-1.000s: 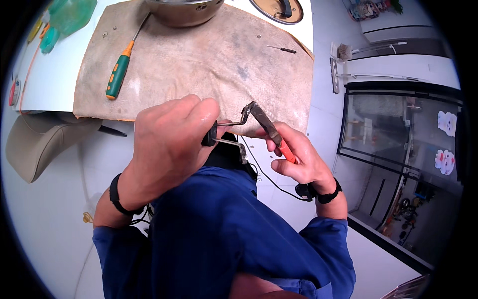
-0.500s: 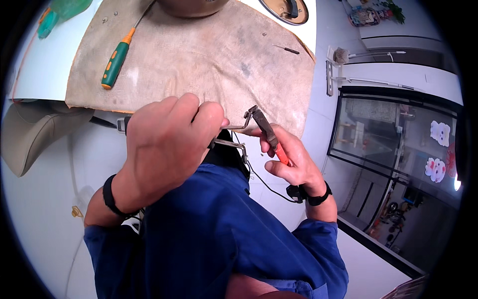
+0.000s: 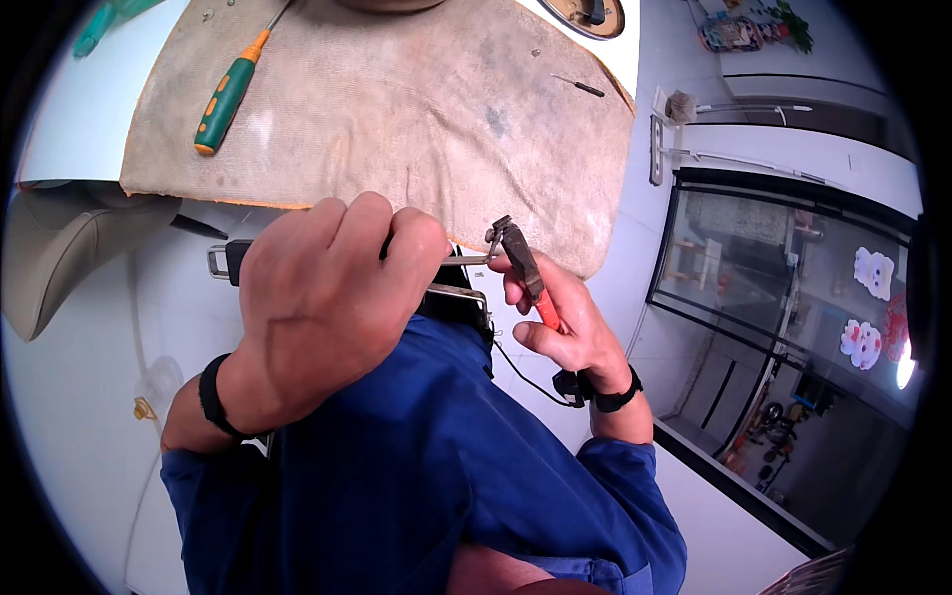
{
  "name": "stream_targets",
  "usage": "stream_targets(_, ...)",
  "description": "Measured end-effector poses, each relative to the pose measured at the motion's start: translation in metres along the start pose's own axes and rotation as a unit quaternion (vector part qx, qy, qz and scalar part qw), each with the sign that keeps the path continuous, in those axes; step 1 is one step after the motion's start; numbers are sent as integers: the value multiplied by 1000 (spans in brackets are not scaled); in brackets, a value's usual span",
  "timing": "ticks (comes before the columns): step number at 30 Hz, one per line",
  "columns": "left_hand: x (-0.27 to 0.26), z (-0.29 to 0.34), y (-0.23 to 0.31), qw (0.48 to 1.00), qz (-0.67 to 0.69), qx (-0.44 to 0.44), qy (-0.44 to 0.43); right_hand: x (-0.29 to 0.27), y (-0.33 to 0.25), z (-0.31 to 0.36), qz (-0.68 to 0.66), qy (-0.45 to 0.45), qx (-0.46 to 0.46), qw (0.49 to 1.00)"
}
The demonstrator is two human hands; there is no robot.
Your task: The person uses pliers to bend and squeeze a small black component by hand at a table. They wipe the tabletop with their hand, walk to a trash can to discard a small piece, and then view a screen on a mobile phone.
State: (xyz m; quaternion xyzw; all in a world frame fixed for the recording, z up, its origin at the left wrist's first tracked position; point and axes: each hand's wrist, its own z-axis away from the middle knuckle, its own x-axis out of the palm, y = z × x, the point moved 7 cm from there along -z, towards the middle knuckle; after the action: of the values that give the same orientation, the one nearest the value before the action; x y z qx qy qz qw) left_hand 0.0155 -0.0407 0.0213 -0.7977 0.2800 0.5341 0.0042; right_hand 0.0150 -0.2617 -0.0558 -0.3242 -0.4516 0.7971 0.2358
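My left hand point(image 3: 332, 288) is wrapped round a black handle point(image 3: 236, 261) with a metal loop at its left end. Most of that handle is hidden in the fist. To the right of the fist, a thin metal strip point(image 3: 468, 261) runs to the jaws of the pliers point(image 3: 523, 260). A second metal strip point(image 3: 456, 293), bent at its end, lies just below. My right hand point(image 3: 570, 322) is closed on the red grips of the pliers, whose dark jaws point up and appear to touch the upper strip's end.
A stained cloth point(image 3: 327, 119) covers the table ahead. On it lie a green-and-orange screwdriver point(image 3: 226, 104), a thin dark-handled tool point(image 3: 588, 89) and small metal bits. A round pot point(image 3: 392, 3) and a lid point(image 3: 585, 15) stand at the back. A beige chair point(image 3: 74, 248) is at left.
The view has shifted slightly, so the table things sit higher. The black handle shows more past my left fist. The pliers have moved a little left relative to the strip.
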Motion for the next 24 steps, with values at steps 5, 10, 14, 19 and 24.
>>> stream_targets(5, 3, 2, -1, 1000, 16, 6, -3, 3, 3, 1, -5, 6, 1, 1000)
stream_targets(10, 3, 2, 0, 999, 30, -3, -14, 7, 5, 1, 1, 9, -10, 1000)
stream_targets(14, 6, 5, 1, 999, 32, -30, -18, 10, 8, 1, -24, 11, -4, 1000)
stream_targets(19, 6, 5, -1, 994, 76, -51, -66, 13, 11, 0, -40, 5, 4, 999)
stream_targets(24, 20, 13, -8, 975, 170, -82, -116, 15, 8, -1, -42, 10, -3, 999)
